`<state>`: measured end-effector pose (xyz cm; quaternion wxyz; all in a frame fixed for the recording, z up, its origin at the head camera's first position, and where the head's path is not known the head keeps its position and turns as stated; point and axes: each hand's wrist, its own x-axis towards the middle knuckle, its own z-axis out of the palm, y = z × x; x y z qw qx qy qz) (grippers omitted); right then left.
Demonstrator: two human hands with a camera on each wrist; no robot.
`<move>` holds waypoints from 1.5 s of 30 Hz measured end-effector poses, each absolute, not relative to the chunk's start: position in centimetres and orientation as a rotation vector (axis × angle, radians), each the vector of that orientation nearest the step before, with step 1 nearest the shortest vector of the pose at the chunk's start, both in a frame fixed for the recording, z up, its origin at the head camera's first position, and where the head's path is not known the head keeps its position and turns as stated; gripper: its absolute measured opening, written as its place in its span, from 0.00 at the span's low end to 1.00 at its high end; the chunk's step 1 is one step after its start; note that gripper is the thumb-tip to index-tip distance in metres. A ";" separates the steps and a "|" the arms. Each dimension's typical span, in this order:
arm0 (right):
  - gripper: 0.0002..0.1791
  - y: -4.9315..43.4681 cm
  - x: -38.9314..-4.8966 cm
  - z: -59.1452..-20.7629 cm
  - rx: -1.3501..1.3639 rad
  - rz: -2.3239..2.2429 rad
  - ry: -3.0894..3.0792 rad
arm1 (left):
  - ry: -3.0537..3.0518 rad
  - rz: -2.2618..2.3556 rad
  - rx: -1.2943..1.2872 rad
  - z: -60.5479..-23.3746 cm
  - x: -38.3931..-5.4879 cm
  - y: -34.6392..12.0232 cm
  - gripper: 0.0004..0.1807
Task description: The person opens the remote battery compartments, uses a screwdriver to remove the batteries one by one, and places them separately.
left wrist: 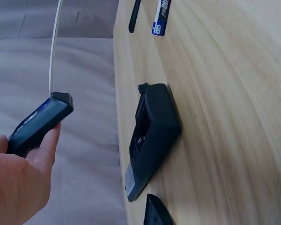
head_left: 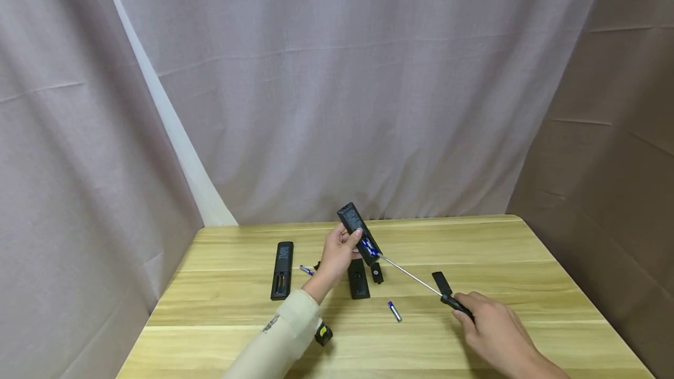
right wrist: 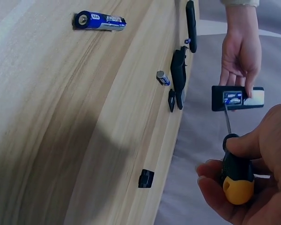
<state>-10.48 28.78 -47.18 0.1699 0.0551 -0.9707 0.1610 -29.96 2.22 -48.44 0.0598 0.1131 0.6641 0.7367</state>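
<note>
Tilting below mid-frame, the remote (head_left: 351,219) is held in the left hand (head_left: 335,254), probably so batteries (head_left: 370,247) face the screwdriver (right wrist: 237,169) gripped in the right hand (head_left: 497,327).

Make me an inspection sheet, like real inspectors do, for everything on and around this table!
Surface: wooden table, pale with visible grain.
Job's things: raised remote with blue batteries showing in its back; screwdriver.
Clutter: another remote, a black device, loose batteries and a small black cover on the table.
Grips: left hand holds the raised remote; right hand holds the screwdriver, its tip at the remote's battery end.
Cables: nothing seen.
Surroundings: greyish curtains behind and at both sides.
</note>
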 end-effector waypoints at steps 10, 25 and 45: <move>0.13 26.8 -11.2 -46.7 0.130 0.476 -2.786 | 2.084 2.201 0.373 -49.4 -30.2 2.7 0.19; 0.13 26.5 -11.1 -49.0 0.102 0.817 -2.564 | 1.905 2.368 0.121 -50.1 -30.6 2.4 0.18; 0.14 27.1 -11.5 -49.5 0.035 0.859 -2.538 | 1.922 2.360 0.030 -50.9 -30.5 3.0 0.18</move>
